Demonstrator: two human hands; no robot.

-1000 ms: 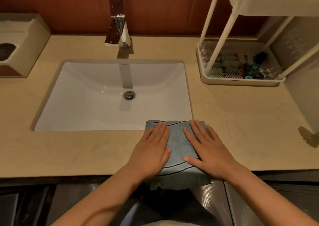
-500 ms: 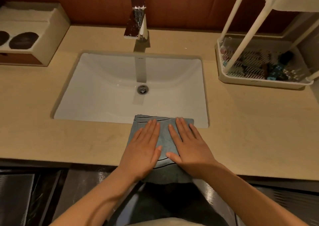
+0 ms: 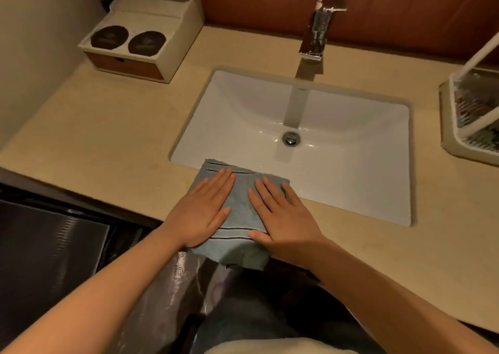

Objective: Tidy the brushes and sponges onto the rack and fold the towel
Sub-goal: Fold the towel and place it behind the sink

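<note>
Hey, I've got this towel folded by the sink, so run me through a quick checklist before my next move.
1. Left hand and right hand flat on the striped towel: ok.
2. Towel folded into a compact rectangle: ok.
3. Towel fully on the countertop: not ok, its near edge hangs over the front.
4. Towel clear of the sink: not ok, its far edge laps the front rim.
5. Brushes and sponges on the rack: cannot tell, the rack is mostly out of view.
</note>
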